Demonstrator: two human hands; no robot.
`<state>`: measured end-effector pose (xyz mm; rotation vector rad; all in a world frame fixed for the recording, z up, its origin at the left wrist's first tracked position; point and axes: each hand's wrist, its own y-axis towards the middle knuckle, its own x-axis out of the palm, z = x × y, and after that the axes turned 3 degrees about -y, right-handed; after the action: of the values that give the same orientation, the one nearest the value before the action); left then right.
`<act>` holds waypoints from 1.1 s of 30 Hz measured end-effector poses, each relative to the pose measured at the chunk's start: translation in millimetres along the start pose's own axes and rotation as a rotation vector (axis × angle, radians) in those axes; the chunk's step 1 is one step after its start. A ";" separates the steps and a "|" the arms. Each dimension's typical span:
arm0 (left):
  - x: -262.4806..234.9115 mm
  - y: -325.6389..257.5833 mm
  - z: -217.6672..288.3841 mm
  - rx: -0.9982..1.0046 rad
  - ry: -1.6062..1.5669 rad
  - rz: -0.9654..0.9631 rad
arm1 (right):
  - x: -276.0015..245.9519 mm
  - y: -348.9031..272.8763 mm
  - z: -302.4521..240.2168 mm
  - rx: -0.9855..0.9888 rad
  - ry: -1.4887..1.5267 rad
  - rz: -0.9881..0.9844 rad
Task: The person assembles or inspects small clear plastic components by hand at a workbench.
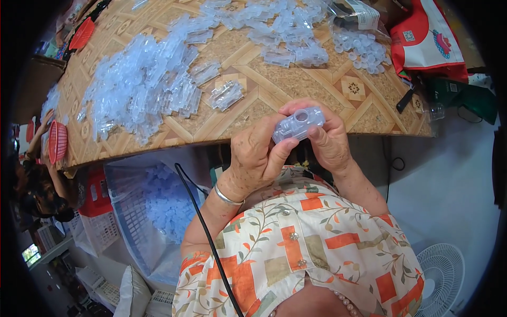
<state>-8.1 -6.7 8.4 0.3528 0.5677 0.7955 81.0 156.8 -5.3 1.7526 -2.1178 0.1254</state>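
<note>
Just past the table's near edge, both my hands grip one clear plastic part [299, 124] with a round hole in its upper face. My left hand [257, 145] pinches its left end between thumb and fingers. On the other end, my right hand [331, 138] curls its fingers behind and presses its thumb against the front. Beyond my hands lies a small cluster of clear flat plastic pieces [226, 95]. A large heap of similar clear pieces [142, 84] spreads over the table's left half, and another pile [288, 29] sits farther back.
Small round clear caps [364, 48] spill from a bag at the back right, near a red-and-white bag [430, 42]. A black-handled tool [406, 99] lies by the right edge. Below the table stands a lined basket of translucent parts [169, 203]. A black cable [203, 227] crosses my left arm.
</note>
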 end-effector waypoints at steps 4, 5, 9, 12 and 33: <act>-7.0 1.4 2.1 0.140 0.091 0.014 | 0.8 -4.6 -11.3 0.012 0.067 -0.036; -9.0 1.7 2.7 0.142 0.092 0.013 | -2.4 -5.7 -12.6 0.010 0.067 -0.036; -9.1 7.2 9.7 0.174 -0.032 -0.016 | -13.3 -5.6 -11.9 -0.061 -0.037 -0.141; -9.0 9.2 10.4 0.146 -0.006 -0.065 | -13.9 -6.0 -10.7 -0.123 -0.077 -0.162; 10.7 3.3 13.6 -0.137 -0.360 -0.067 | -16.9 -9.1 -7.6 -0.122 0.087 0.024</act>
<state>4.2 2.3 17.2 0.3389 0.1855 0.6823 94.0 172.9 -5.8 1.6230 -2.0405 0.0765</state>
